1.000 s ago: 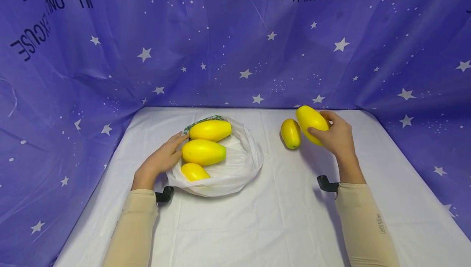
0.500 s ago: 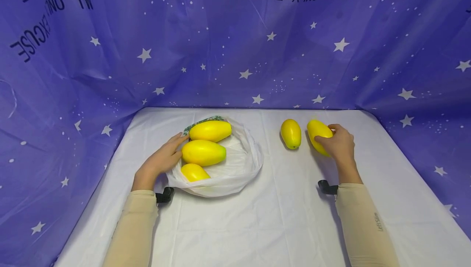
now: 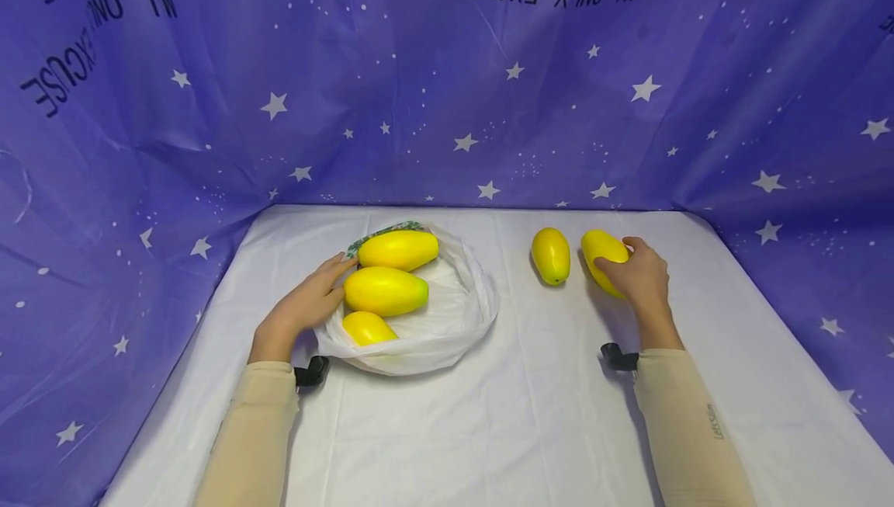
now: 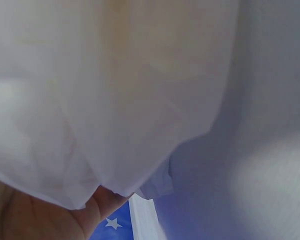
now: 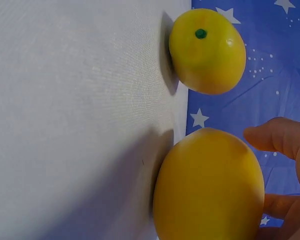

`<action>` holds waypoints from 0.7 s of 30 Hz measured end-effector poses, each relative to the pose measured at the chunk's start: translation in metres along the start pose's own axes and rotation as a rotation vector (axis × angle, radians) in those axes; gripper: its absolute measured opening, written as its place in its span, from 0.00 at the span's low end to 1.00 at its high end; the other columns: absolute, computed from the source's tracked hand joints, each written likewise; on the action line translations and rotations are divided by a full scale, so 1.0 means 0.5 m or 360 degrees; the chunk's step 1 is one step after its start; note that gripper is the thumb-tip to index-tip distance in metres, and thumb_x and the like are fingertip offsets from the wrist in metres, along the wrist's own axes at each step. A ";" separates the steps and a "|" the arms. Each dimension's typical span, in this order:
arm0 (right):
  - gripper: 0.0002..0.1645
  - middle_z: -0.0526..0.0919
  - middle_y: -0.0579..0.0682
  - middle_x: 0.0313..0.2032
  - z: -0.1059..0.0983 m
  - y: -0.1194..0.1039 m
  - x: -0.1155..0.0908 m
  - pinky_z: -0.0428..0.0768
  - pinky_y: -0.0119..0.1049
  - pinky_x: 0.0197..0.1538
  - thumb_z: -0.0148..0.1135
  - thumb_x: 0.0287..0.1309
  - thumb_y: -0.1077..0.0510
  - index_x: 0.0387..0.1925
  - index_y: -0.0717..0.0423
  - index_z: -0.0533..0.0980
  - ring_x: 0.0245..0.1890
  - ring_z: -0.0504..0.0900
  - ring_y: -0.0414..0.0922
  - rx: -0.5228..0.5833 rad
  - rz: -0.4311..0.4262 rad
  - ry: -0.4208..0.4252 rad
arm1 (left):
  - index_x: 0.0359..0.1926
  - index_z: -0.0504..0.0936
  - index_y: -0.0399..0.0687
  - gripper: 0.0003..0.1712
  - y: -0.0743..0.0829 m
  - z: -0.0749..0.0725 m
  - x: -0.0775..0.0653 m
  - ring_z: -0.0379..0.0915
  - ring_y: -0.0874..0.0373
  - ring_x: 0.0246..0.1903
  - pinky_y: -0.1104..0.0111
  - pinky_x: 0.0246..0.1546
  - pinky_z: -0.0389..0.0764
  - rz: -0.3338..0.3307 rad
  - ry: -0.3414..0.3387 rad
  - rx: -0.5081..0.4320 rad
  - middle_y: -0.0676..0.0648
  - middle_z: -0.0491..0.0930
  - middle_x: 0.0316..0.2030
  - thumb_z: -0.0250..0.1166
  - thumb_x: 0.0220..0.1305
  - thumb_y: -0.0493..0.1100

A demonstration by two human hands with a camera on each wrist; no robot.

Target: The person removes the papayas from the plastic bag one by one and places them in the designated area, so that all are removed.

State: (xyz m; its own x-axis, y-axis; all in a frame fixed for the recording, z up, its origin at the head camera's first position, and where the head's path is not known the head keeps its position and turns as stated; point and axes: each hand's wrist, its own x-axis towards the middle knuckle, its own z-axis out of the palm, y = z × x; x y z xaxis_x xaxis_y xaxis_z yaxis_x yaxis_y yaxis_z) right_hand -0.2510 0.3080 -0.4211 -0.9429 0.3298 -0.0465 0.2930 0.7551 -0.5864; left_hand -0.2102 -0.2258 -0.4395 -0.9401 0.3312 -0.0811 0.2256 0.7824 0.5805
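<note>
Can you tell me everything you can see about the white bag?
The white bag looks like thin, crinkly plastic, with green print along its far rim. It sits on the white tablecloth, its wide mouth facing up and its sides creased. Three yellow fruits lie inside, and the left hand touches its left side. I can't make out any handles.

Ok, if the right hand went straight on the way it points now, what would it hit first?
Most likely the smooth yellow oval fruit that the right hand curls around; they seem to be touching, though depth is hard to judge.
</note>
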 end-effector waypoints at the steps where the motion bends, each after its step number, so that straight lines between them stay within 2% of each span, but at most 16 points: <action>1: 0.51 0.66 0.68 0.66 0.000 -0.001 -0.001 0.64 0.64 0.61 0.65 0.55 0.40 0.72 0.62 0.58 0.61 0.64 0.70 -0.0002 0.0007 -0.0007 | 0.76 0.53 0.45 0.32 -0.001 0.001 0.000 0.37 0.38 0.73 0.42 0.70 0.44 -0.0001 0.0001 0.0001 0.35 0.43 0.75 0.43 0.72 0.37; 5: 0.53 0.64 0.69 0.66 -0.003 -0.009 -0.003 0.62 0.65 0.62 0.64 0.55 0.38 0.73 0.60 0.56 0.63 0.61 0.70 -0.0006 -0.0003 0.0015 | 0.76 0.53 0.45 0.33 -0.002 0.002 0.000 0.37 0.38 0.73 0.42 0.70 0.44 -0.0001 0.0008 0.0003 0.35 0.43 0.75 0.43 0.71 0.37; 7: 0.51 0.65 0.68 0.66 -0.006 -0.016 -0.005 0.61 0.64 0.64 0.64 0.55 0.38 0.73 0.59 0.58 0.63 0.61 0.69 0.0017 -0.0038 0.0072 | 0.76 0.53 0.45 0.33 -0.002 0.002 0.001 0.38 0.38 0.73 0.43 0.70 0.44 0.0000 0.0011 0.0009 0.34 0.43 0.75 0.43 0.72 0.37; 14: 0.41 0.68 0.58 0.67 -0.014 -0.048 -0.020 0.61 0.58 0.67 0.64 0.56 0.43 0.69 0.51 0.67 0.67 0.63 0.59 0.0249 -0.0261 0.0305 | 0.76 0.53 0.46 0.33 -0.005 0.003 0.001 0.37 0.38 0.73 0.43 0.70 0.44 -0.0003 0.0010 0.0025 0.35 0.43 0.75 0.43 0.72 0.37; 21: 0.38 0.71 0.53 0.65 -0.010 -0.097 -0.043 0.67 0.57 0.62 0.68 0.53 0.42 0.65 0.49 0.72 0.63 0.68 0.55 0.0369 -0.0415 0.0332 | 0.76 0.54 0.45 0.32 -0.006 0.004 0.002 0.38 0.38 0.73 0.43 0.70 0.44 0.0006 0.0014 0.0022 0.35 0.44 0.75 0.43 0.72 0.37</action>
State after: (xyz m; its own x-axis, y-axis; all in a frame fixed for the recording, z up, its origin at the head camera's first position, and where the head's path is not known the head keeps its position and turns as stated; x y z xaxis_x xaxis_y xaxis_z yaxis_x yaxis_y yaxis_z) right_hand -0.2443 0.2673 -0.3875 -0.9216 0.2698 0.2791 -0.0178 0.6888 -0.7247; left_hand -0.2116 -0.2270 -0.4429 -0.9414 0.3296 -0.0721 0.2324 0.7883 0.5697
